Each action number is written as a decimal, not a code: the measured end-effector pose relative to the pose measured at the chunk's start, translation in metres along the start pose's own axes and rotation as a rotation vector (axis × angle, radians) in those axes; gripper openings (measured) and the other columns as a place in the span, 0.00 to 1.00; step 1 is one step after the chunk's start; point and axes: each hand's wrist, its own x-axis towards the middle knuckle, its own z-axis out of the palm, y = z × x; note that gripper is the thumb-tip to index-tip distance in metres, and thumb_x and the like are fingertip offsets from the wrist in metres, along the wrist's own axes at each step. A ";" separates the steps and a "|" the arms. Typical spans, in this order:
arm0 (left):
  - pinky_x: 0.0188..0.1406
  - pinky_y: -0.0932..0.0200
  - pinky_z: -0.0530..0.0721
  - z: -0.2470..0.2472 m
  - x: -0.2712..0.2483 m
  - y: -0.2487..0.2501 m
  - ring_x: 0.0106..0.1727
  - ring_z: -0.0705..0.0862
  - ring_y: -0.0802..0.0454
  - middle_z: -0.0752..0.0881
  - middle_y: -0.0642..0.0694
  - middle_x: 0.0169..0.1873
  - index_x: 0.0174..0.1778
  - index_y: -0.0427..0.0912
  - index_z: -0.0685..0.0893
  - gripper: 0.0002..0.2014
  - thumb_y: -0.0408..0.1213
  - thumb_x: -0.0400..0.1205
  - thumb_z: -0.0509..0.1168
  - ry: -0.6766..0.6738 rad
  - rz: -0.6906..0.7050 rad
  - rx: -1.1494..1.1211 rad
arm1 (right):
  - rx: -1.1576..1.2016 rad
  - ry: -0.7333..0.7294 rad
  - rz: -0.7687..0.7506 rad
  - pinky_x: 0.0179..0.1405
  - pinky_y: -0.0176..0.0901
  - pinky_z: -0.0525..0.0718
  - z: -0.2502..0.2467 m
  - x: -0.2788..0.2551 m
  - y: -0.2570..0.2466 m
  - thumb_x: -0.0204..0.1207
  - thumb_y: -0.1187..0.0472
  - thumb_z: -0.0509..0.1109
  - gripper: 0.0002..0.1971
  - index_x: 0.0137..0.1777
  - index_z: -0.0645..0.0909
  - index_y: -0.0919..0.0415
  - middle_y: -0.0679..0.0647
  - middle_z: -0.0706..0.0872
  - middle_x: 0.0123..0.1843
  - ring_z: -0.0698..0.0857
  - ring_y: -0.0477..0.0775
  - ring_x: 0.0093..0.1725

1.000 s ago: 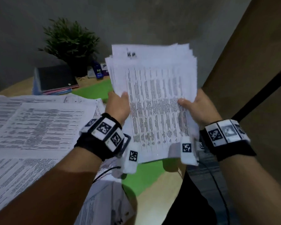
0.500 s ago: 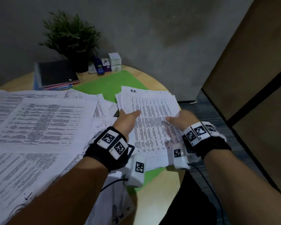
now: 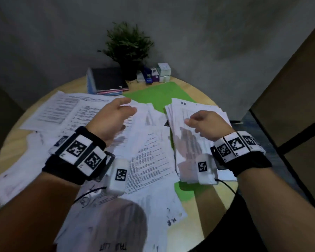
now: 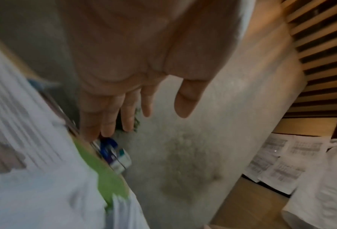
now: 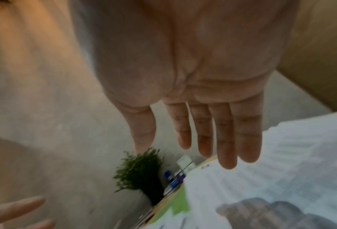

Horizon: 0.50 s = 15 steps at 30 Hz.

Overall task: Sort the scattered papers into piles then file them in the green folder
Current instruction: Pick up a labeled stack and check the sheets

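A stack of printed papers [image 3: 193, 124] marked "HR" lies on the open green folder [image 3: 158, 93] at the right of the round table. My right hand [image 3: 204, 122] hovers over this stack, fingers straight and empty, as the right wrist view [image 5: 212, 139] confirms. My left hand [image 3: 115, 117] is raised above the scattered papers [image 3: 62, 113] covering the table's left and middle, fingers extended [image 4: 124, 111] and holding nothing. More loose sheets [image 3: 153, 206] lie toward the near edge.
At the back stand a potted plant [image 3: 128, 50], dark notebooks [image 3: 105, 80] and small boxes with a blue stapler [image 3: 154, 73]. Bare wooden table [image 3: 207, 206] shows at the near right. A grey wall lies behind, a wooden panel at right.
The paper stack, held upright in both hands a second ago, was laid on the green folder. Both hands have let go and lifted, the left moving leftward over the scattered sheets.
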 end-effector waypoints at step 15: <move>0.54 0.59 0.72 -0.153 -0.019 -0.074 0.63 0.78 0.49 0.73 0.42 0.74 0.75 0.44 0.75 0.20 0.36 0.86 0.64 0.195 -0.191 0.051 | -0.481 0.028 0.167 0.64 0.56 0.75 0.171 0.033 -0.119 0.67 0.39 0.77 0.40 0.70 0.69 0.63 0.62 0.75 0.69 0.73 0.65 0.71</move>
